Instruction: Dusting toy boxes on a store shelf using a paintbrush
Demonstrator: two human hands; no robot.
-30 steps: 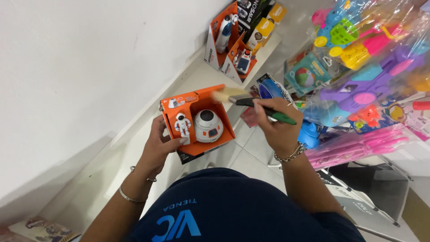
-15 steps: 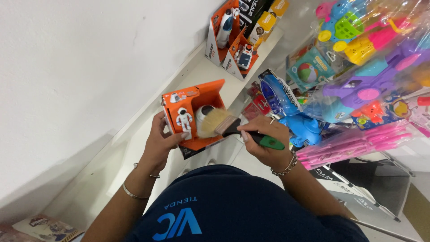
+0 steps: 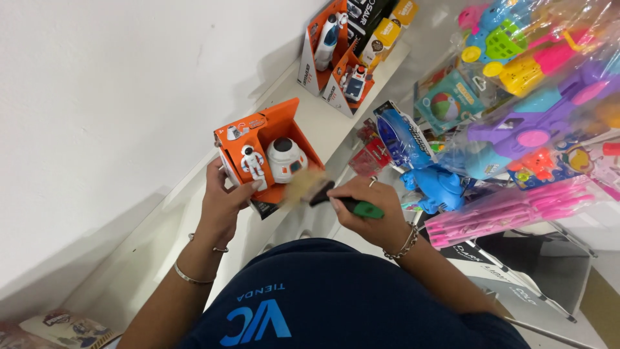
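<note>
White wall [image 3: 97, 97] fills the upper left of the view, and a pale shelf [image 3: 310, 113] runs along it from seven o'clock toward one o'clock. An orange toy box [image 3: 265, 152] is gripped by the left hand [image 3: 223, 200], whose fingers are closed around its lower edge; the box sits at about one o'clock from that hand, tilted, with a small astronaut figure [image 3: 250, 161] and a white domed capsule [image 3: 286, 158] shown inside it. A brush with a green handle [image 3: 336, 200] is held in the closed right hand [image 3: 368, 213]; its blurred bristles are seen at ten o'clock from that hand, just at the lower right corner of the box, though contact cannot be told. More orange toy boxes [image 3: 336, 58] are stood farther along the shelf at twelve o'clock. Bagged plastic toys [image 3: 536, 90] in bright colours are hung at two o'clock, and a blue toy figure [image 3: 436, 187] is seen just right of the right hand.
</note>
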